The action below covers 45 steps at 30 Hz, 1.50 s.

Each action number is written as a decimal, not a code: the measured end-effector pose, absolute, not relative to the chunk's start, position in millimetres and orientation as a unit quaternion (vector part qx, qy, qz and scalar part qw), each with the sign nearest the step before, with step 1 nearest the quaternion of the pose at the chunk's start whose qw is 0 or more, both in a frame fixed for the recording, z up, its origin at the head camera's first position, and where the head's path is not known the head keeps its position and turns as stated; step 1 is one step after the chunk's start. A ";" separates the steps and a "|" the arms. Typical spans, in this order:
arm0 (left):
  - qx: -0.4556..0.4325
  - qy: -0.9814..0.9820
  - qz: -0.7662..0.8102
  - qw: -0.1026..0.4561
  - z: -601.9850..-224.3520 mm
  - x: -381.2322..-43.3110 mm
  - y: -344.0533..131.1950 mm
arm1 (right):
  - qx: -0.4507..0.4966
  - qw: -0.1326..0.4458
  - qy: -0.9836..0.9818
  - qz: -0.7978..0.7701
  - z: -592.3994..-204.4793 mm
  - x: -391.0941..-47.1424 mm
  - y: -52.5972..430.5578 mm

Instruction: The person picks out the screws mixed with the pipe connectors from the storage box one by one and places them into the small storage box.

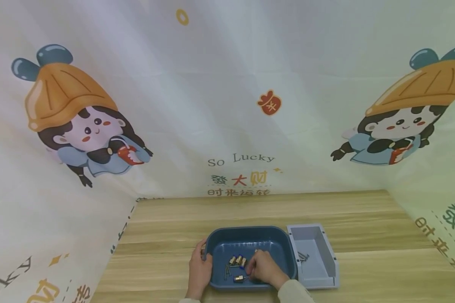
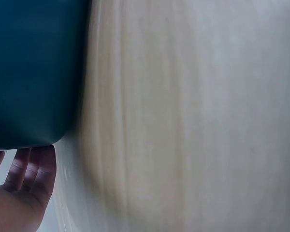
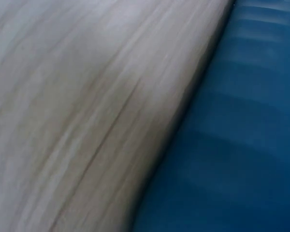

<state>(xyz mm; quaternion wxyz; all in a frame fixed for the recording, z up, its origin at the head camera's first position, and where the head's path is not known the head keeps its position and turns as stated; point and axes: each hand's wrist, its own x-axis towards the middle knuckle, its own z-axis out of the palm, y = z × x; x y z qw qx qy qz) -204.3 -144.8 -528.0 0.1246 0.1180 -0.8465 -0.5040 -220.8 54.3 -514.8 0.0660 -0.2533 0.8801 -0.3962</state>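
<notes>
A blue plastic basin (image 1: 250, 287) sits on the table, with several brass push-in fittings (image 1: 239, 278) with blue collars and several thin screws (image 1: 228, 271) on its floor. My left hand (image 1: 199, 269) grips the basin's left side, thumb at the rim and fingers along the outer wall. In the left wrist view, the fingers (image 2: 42, 169) touch the wall of the basin (image 2: 34, 72). Inside the basin, my right hand (image 1: 264, 268) reaches down with curled fingers and pinches a thin screw beside the nearest fitting. Much of that screw is hidden by the fingers. The right wrist view shows no hand.
Against the basin's right side stands a grey open bin (image 1: 316, 269) with several screws (image 1: 303, 256) at its left. Both rest on a wood-grain table (image 1: 155, 252). Printed cloth walls (image 1: 307, 160) enclose the table at the back and sides.
</notes>
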 end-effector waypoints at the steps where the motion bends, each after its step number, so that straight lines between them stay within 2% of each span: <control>1: 0.118 -0.847 -0.503 0.125 -527.9 -204.3 -144.6 | -0.255 0.065 0.881 -0.393 -514.8 -220.7 54.5; 18: 0.120 -0.849 -0.500 0.121 -531.6 -206.9 -143.3 | -0.262 0.079 0.874 -0.401 -505.4 -223.1 61.6; 45: 0.112 -0.844 -0.508 0.132 -529.7 -203.8 -143.5 | -0.223 -0.009 0.900 -0.373 -472.6 -237.5 85.7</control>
